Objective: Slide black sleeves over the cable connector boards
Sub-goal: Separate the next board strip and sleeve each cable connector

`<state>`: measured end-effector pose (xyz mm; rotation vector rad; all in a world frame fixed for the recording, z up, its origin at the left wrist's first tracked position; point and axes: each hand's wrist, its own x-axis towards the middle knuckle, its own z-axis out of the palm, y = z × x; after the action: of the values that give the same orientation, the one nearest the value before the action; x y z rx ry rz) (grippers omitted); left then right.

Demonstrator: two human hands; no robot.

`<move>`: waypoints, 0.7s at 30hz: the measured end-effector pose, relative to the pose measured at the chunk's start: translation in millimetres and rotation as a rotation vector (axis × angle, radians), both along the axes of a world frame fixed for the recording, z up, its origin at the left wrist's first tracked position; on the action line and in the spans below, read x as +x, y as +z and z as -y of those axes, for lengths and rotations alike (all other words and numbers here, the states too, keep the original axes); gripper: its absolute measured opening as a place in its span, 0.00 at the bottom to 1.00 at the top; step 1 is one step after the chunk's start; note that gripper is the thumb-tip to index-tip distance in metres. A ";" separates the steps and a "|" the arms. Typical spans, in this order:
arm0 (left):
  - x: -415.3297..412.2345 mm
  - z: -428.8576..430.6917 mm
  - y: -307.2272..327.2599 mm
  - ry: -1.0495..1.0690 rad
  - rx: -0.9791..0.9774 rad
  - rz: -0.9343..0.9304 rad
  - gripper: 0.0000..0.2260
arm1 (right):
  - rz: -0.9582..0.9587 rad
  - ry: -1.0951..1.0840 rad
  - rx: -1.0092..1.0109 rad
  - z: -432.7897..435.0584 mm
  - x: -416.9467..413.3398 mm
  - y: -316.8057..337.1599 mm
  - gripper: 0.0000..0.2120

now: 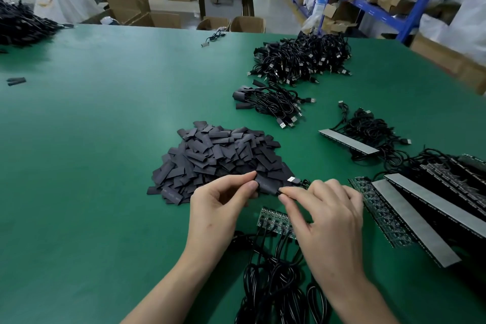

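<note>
Black cables (273, 284) are seen nearest, joined to a strip of connector boards (276, 221). Above these, one black sleeve (265, 183) is pinched at either end by the left hand (223, 205) and right hand (328, 218), beside the sleeve pile (218, 158).

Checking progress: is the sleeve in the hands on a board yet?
Not yet: the left hand and right hand pinch the sleeve by the pile, while the row of boards lies bare beneath them.
</note>
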<state>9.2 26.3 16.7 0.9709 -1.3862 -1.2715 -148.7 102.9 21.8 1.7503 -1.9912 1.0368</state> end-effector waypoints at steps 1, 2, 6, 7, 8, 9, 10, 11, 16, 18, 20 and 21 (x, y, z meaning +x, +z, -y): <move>0.1 -0.1 -0.5 -0.007 -0.004 0.002 0.08 | 0.000 -0.004 -0.005 0.3 0.0 -0.5 0.05; 0.0 -0.3 -1.0 -0.011 -0.006 0.001 0.08 | 0.001 -0.006 -0.009 0.8 0.0 -1.2 0.05; -0.1 -1.9 -1.2 -0.025 0.000 -0.040 0.09 | -0.007 0.001 -0.024 1.0 -0.3 -3.7 0.04; -0.4 -2.2 -1.0 -0.026 -0.002 -0.051 0.09 | -0.013 0.005 -0.024 1.2 -0.4 -4.0 0.04; -0.8 -2.2 -0.9 -0.025 -0.007 -0.063 0.09 | -0.021 0.014 -0.022 1.5 -0.3 -4.0 0.05; -1.2 -2.3 -0.8 -0.023 -0.011 -0.082 0.08 | -0.026 0.029 -0.021 1.9 0.2 -3.9 0.05; -1.6 -2.5 -0.2 -0.021 -0.011 -0.110 0.07 | -0.029 0.050 -0.022 2.5 0.7 -3.7 0.06; -1.5 -2.9 1.3 -0.018 -0.010 -0.144 0.07 | -0.029 0.075 -0.023 2.8 0.6 -3.4 0.06; 2.3 -0.7 14.8 0.022 -0.059 -0.281 0.08 | 0.037 0.173 -0.015 3.2 -11.3 -1.5 0.11; 5.2 1.3 20.0 0.052 -0.062 -0.346 0.09 | 0.088 0.222 0.008 3.0 -18.0 -1.6 0.10; 7.6 2.9 23.2 0.073 -0.048 -0.393 0.09 | 0.156 0.287 0.052 2.6 -21.0 -1.8 0.09; 8.9 3.6 24.0 0.079 -0.036 -0.409 0.09 | 0.173 0.317 0.067 2.4 -20.9 -1.7 0.08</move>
<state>18.0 22.6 40.7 0.6853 -1.0394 -1.2949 -169.6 100.5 20.1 2.1281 -1.9035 1.2717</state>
